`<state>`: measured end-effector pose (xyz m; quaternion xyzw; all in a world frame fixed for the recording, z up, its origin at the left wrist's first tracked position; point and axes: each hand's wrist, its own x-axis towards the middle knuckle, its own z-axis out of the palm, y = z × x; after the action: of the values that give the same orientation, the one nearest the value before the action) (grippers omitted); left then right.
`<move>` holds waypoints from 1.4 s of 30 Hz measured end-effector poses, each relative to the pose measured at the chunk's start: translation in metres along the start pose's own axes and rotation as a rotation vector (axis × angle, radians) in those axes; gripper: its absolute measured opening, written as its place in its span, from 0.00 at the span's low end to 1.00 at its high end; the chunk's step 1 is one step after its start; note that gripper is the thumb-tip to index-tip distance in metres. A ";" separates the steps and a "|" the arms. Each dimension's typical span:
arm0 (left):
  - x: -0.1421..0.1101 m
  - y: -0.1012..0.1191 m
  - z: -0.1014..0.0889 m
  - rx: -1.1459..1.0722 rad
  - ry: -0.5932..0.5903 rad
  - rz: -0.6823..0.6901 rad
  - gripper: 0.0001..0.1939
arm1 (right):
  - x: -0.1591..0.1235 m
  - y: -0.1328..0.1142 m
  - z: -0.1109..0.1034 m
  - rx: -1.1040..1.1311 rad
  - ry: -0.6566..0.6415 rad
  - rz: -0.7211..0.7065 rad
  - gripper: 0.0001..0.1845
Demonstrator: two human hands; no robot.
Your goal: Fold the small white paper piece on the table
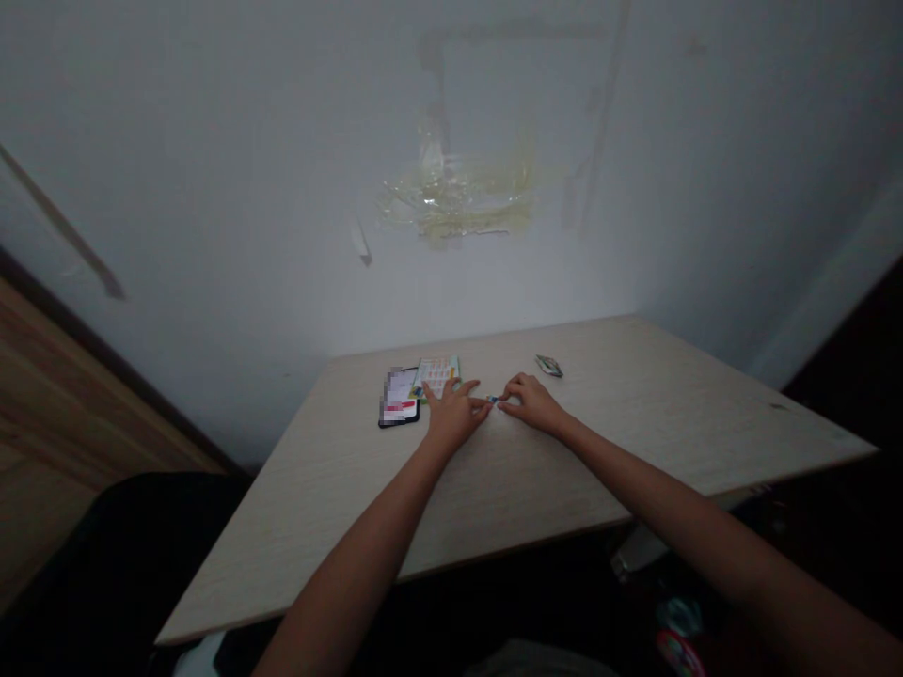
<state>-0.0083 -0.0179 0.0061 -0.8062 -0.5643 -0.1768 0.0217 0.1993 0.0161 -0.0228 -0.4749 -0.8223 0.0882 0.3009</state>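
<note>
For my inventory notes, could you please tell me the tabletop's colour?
Pale beige; the tabletop shows best in the head view.

We find a pale grey wall (232, 188) behind a light wood-grain table (296, 489). On the wall's middle we record crinkled clear tape (451, 199) with yellowed residue (441, 233) along it, and a small loose scrap (360, 243) to its lower left. A brown strip-shaped mark (63, 226) slants down at far left, above wood-toned boarding (42, 423). We note dim light and deep shadow beneath the table.

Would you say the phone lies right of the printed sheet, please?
No, the phone lies left of the printed sheet in this view.
</note>
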 end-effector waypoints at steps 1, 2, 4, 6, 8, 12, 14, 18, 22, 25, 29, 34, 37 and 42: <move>0.000 0.000 0.000 0.001 0.006 -0.002 0.13 | 0.000 -0.001 0.000 -0.002 -0.002 0.001 0.09; 0.000 -0.001 0.000 0.001 0.009 -0.005 0.13 | 0.000 -0.001 -0.001 -0.005 -0.003 0.002 0.09; 0.001 -0.001 -0.001 -0.002 0.001 -0.013 0.13 | 0.001 -0.002 -0.001 -0.012 -0.004 0.002 0.08; 0.001 -0.001 -0.001 -0.003 -0.005 -0.020 0.13 | 0.001 -0.002 0.000 -0.017 -0.007 0.002 0.08; 0.002 -0.002 -0.001 0.002 0.001 -0.025 0.13 | 0.001 -0.003 0.000 -0.019 -0.010 0.002 0.08; 0.002 -0.004 0.002 0.021 0.036 -0.026 0.13 | 0.001 -0.003 -0.001 -0.016 -0.014 0.001 0.08; 0.002 -0.005 0.003 0.034 0.055 -0.026 0.13 | 0.001 -0.003 -0.001 -0.015 -0.011 0.000 0.08; 0.002 -0.003 0.003 0.059 0.061 -0.069 0.13 | 0.001 -0.003 -0.001 -0.014 -0.005 -0.005 0.08; 0.003 -0.002 0.003 0.076 0.071 -0.103 0.14 | 0.001 -0.001 0.000 -0.020 -0.006 -0.007 0.08; 0.004 -0.003 0.005 0.089 0.091 -0.105 0.14 | 0.001 0.000 0.001 -0.011 -0.013 0.000 0.08; 0.003 -0.004 0.009 0.074 0.113 -0.063 0.14 | 0.001 0.001 0.001 0.009 -0.007 0.005 0.09; 0.002 -0.003 0.010 0.030 0.102 -0.041 0.14 | 0.000 0.001 0.001 0.026 -0.003 0.005 0.08; 0.002 -0.004 0.008 -0.006 0.100 -0.028 0.14 | 0.000 0.001 0.001 0.040 -0.003 0.009 0.09; 0.004 -0.005 0.008 -0.058 0.068 0.017 0.11 | -0.001 0.003 -0.002 0.059 -0.037 -0.019 0.14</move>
<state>-0.0097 -0.0102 -0.0013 -0.8048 -0.5508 -0.2202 0.0190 0.2029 0.0168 -0.0231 -0.4563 -0.8293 0.1182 0.3001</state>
